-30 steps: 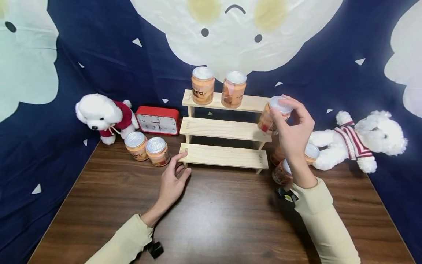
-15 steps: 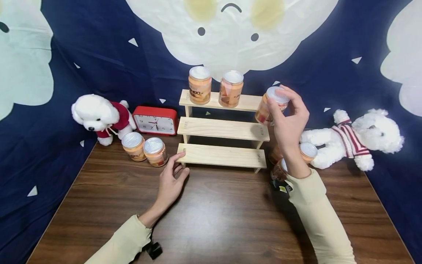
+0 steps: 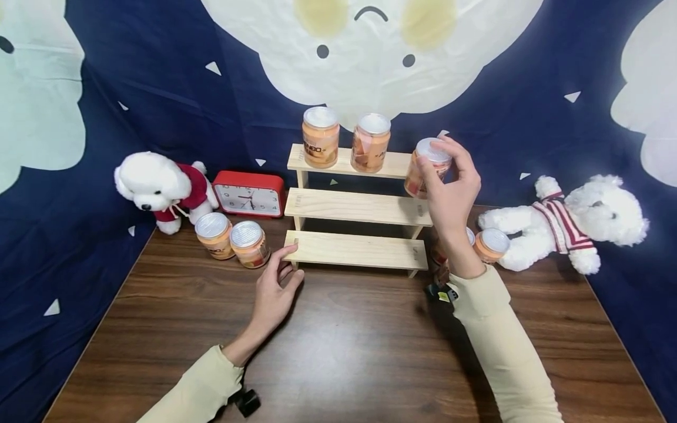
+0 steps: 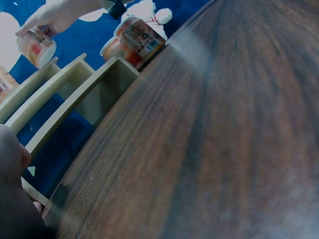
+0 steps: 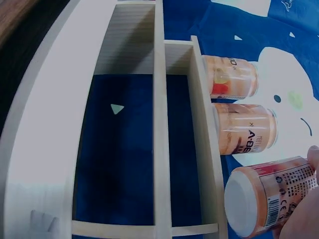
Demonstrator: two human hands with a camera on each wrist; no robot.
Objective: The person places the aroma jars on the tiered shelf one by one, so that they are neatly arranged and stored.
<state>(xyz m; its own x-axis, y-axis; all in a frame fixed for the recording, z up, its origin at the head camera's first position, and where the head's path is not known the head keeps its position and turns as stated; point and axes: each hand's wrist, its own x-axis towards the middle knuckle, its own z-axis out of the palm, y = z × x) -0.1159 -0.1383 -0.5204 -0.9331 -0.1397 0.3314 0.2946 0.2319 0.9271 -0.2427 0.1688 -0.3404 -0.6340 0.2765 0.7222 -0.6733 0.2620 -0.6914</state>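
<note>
Orange-labelled clear jar with a silver lid (image 3: 427, 166) is pinched in the right hand (image 3: 449, 194), tilted, just off the right end of the three-step pale wooden rack's (image 3: 359, 207) top step, where two similar jars (image 3: 320, 136) already stand. Relaxed, the left hand (image 3: 275, 291) touches the bottom step's left end, holding nothing. Two more jars (image 3: 231, 235), a red alarm clock (image 3: 249, 192) and a white plush dog in red (image 3: 158, 187) sit left.

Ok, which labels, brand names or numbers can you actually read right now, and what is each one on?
"A-BA", partial: middle jar on the top shelf, right wrist view.
"NDO", partial: left jar on the top shelf.
Dial numbers on the red clock: too small to read.
Barcode and fine print on the jar held by the right hand: too blurred.
Print on the lying jar on the table: too blurred.
</note>
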